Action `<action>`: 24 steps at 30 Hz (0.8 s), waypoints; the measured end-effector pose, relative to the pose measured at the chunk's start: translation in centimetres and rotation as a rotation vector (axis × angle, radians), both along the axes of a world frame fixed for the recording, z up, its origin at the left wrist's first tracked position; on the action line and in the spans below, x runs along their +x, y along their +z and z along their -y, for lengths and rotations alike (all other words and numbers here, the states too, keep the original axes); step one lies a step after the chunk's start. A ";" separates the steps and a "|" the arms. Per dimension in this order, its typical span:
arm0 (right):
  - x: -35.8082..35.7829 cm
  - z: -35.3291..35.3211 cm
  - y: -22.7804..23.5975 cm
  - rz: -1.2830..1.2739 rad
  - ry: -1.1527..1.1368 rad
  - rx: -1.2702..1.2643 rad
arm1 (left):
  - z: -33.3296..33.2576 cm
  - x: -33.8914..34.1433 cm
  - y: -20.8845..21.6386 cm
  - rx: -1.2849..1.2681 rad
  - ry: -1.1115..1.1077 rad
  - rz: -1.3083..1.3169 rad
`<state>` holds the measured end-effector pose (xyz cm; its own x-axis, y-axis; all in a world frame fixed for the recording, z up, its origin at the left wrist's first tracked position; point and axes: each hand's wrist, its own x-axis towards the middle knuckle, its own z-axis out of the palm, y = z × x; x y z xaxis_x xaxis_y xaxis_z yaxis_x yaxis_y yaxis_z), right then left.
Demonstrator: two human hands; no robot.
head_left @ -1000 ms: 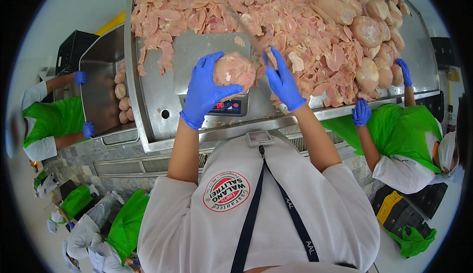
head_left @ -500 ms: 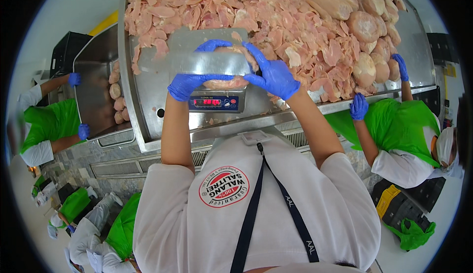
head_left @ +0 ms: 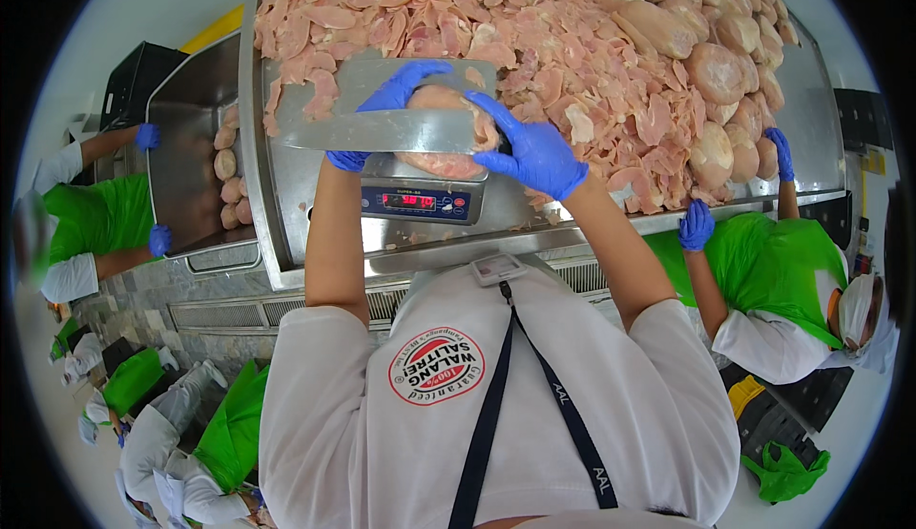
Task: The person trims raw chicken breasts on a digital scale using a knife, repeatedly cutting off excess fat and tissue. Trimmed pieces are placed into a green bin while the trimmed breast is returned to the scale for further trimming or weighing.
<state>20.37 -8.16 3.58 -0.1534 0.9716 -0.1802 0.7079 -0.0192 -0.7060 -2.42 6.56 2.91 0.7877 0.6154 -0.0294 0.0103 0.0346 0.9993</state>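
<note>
Wearing a dark lanyard down the front of a white shirt, best kept clear of the metal table. Gripping a long knife in the gloved right hand, with handle mostly hidden, blade pointing left across the rounded meat piece. Reaching with right thumb and forefinger to the right end of the meat, probably useful for control, though worth guarding against a slip. Holding the meat from the left with the curled, gloved left hand, showing on both sides of the blade and so needing fingers and thumb tucked low, away from the edge. Better, likely, to use light, level strokes with a firm hold, the meat being round and probably slippery. Lying under both hands, a scale with a lit red display; cannot tell about contact between meat and plate. Spreading beyond, a heap of thin slices, best not leaned into; then, to the right, larger rounded pieces near a co-worker's gloved hands. Standing at far left, a metal tub with more pieces inside, gripped by another co-worker.
</note>
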 end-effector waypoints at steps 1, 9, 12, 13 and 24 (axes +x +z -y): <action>-0.1 1.0 -0.5 0.046 0.017 0.055 | 0.1 -0.2 -0.6 0.176 0.081 -0.095; 0.4 0.9 1.0 0.291 0.178 0.016 | 1.3 -2.0 -1.2 -0.093 0.130 0.043; -2.4 -1.6 1.1 0.262 0.106 0.079 | 0.7 -2.0 -2.8 -0.120 0.060 0.054; -2.5 -2.7 0.6 0.226 0.066 0.108 | 0.2 -2.0 -3.7 -0.055 -0.012 0.044; 1.7 2.1 0.9 0.056 -0.281 -0.121 | 2.2 -2.4 -5.9 -0.408 0.284 0.355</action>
